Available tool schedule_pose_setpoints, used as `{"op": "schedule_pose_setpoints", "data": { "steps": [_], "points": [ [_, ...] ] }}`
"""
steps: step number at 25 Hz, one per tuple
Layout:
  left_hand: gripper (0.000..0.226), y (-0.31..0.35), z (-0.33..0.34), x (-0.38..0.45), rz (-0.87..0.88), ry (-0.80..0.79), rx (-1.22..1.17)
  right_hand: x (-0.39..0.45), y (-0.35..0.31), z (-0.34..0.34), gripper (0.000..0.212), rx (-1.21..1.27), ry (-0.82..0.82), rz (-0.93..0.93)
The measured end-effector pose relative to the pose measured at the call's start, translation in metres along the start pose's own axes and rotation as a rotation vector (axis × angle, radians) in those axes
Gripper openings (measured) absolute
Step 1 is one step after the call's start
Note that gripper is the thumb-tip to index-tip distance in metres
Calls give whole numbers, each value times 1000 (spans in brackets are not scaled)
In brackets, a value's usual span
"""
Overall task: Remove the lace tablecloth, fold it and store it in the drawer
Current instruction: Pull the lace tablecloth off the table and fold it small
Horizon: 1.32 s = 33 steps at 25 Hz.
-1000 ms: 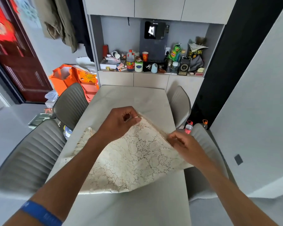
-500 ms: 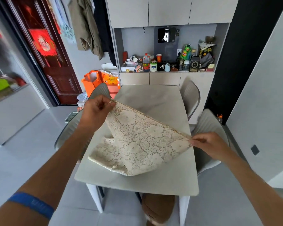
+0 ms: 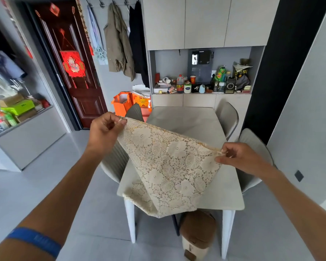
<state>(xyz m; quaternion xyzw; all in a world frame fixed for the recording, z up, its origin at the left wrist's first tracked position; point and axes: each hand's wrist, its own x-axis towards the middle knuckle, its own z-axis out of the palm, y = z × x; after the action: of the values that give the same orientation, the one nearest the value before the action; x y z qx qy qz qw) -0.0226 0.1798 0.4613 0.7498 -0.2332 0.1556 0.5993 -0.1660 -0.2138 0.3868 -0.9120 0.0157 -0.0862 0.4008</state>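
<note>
The cream lace tablecloth hangs folded in the air over the near end of the pale dining table. My left hand pinches its upper left corner, raised higher. My right hand pinches the upper right corner, lower down. The top edge is stretched taut between both hands. The cloth's lower edge drapes past the table's near left corner. No open drawer shows; three closed cabinet fronts sit under the cluttered shelf at the far end.
Grey chairs stand on the left and the right of the table. A brown-lidded bin sits under the near end. Orange bags lie by a dark red door. A low cabinet with boxes is at left.
Both hands have lifted the tablecloth off the table and spread apart, pulling its top edge taut. My view has backed away from the table, and the cloth now hangs instead of lying flat.
</note>
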Motion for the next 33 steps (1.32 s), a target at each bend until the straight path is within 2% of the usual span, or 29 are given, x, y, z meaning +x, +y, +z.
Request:
{"op": "schedule_pose_setpoints", "data": {
  "steps": [3,7,14,17,22,26,28,30,33],
  "points": [
    [18,-5,-65,-34,-30,3,-10,-18,-59,32,45,46,41,-5],
    [15,-6,-146,-78,-50,-8,-27,-47,-134,64,28,54,139,-38],
    [21,28,-201,-105,24,-65,-36,-84,-211,66,17,7,371,-114],
    [14,29,-203,-117,-2,-106,-20,-97,-214,73,10,-39,340,-102],
    [20,17,-199,-132,-103,-198,-10,-110,-199,74,12,-78,392,-89],
    [16,10,-186,-131,-111,-250,7,-112,-185,74,17,-81,379,-59],
    [18,3,-177,-128,-143,-237,-2,-112,-177,75,25,-70,394,-25],
    [29,-4,-167,-125,-182,-201,27,-111,-169,82,18,-127,428,29],
    [20,-16,-146,-122,-226,-161,49,-108,-155,93,14,-235,476,105]
  ]
}}
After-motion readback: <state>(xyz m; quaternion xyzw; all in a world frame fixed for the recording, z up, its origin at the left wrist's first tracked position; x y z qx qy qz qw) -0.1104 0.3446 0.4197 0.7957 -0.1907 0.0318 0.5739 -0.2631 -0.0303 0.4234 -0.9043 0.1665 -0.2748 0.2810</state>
